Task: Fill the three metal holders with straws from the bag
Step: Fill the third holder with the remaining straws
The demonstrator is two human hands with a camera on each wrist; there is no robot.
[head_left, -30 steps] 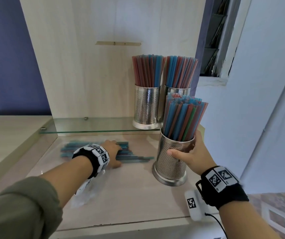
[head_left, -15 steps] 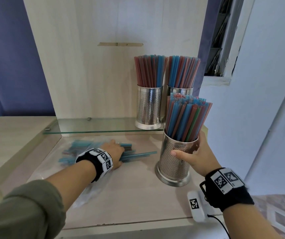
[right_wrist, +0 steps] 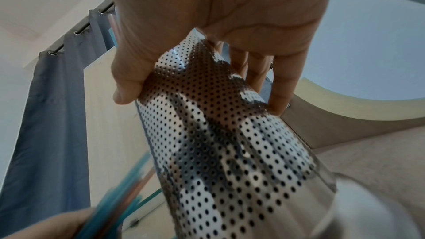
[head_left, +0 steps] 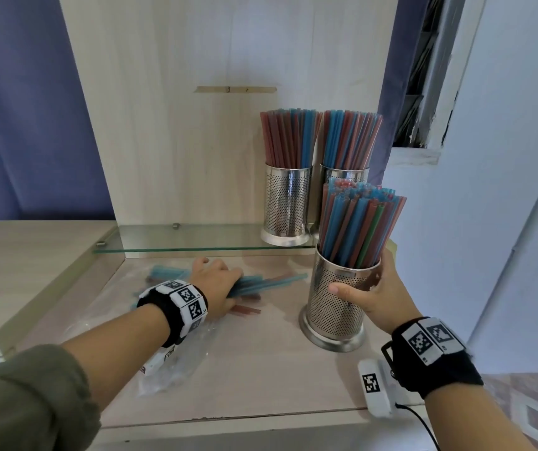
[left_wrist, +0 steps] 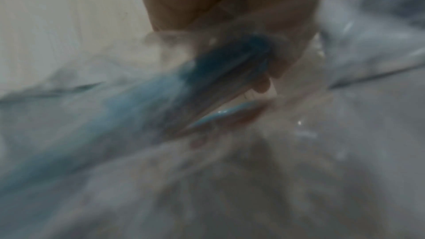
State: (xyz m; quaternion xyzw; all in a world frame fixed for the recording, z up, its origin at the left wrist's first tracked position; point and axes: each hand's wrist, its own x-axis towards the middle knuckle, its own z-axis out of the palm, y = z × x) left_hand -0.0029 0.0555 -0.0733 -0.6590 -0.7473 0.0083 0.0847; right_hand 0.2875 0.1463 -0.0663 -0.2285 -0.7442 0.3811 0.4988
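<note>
The near holder (head_left: 337, 301), a perforated metal cup packed with blue, red and green straws, stands upright on the wooden counter (head_left: 261, 369) and serves as the landmark here. The right hand (head_left: 380, 292) grips it just below the rim, thumb across the front and the fingers curled round the far side; the right wrist view shows the thumb and fingertips pressed to the dotted wall (right_wrist: 218, 134).

Behind the near holder, on the glass shelf (head_left: 196, 237), stand two more holders, touching or nearly touching each other: the left holder (head_left: 287, 203) and the back holder (head_left: 344, 172), which is partly hidden behind the near holder's straws. Both are full of upright red and blue straws.

To the left of the near holder, a loose bundle of straws (head_left: 261, 284) lies flat on the counter, its ends pointing toward the near holder but not touching it. The left hand (head_left: 219, 284) is on this bundle, fingers closed round a handful of mostly blue straws; the blurred left wrist view shows blue straws (left_wrist: 207, 79) running under the curled fingers, with clear plastic around them.

The bag (head_left: 176, 362), clear and crumpled, lies on the counter left of the near holder, under the left wrist. A few red straws (head_left: 245, 309) lie just beside that hand.
</note>
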